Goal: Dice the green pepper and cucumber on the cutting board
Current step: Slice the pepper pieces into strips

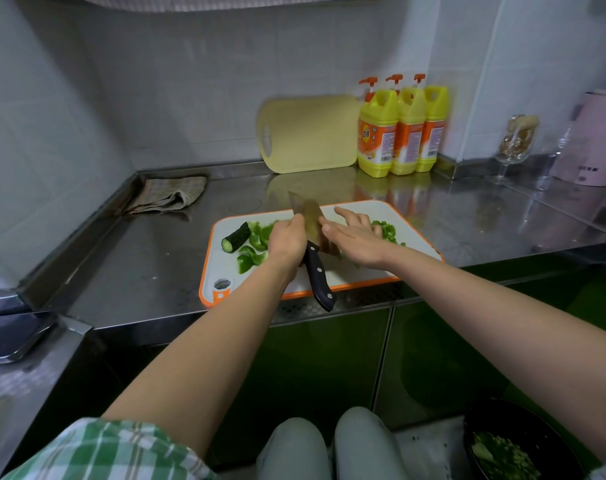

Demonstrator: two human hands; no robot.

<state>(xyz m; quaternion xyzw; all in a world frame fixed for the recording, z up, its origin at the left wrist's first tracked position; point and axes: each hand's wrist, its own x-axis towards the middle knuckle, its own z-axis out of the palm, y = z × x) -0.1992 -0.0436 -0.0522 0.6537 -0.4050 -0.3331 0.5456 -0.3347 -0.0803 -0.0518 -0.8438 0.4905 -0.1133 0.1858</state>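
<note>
A white cutting board (358,273) with an orange rim lies on the steel counter. On its left part sit a dark cucumber stub (235,237) and several green pepper chunks (255,245). A heap of diced green pepper (387,232) lies on the right part, behind my right hand. My left hand (287,240) grips the cleaver (310,211) by its blade, which stands up on edge, and the black handle (318,275) points toward me. My right hand (355,237) lies flat with straight fingers against the blade's right face.
A yellow cutting board (308,133) leans on the back wall beside three yellow detergent bottles (400,133). A folded cloth (166,195) lies at back left. A stemmed glass (514,143) and pink appliance (597,140) stand at right. A black bowl (502,448) of chopped greens sits low right.
</note>
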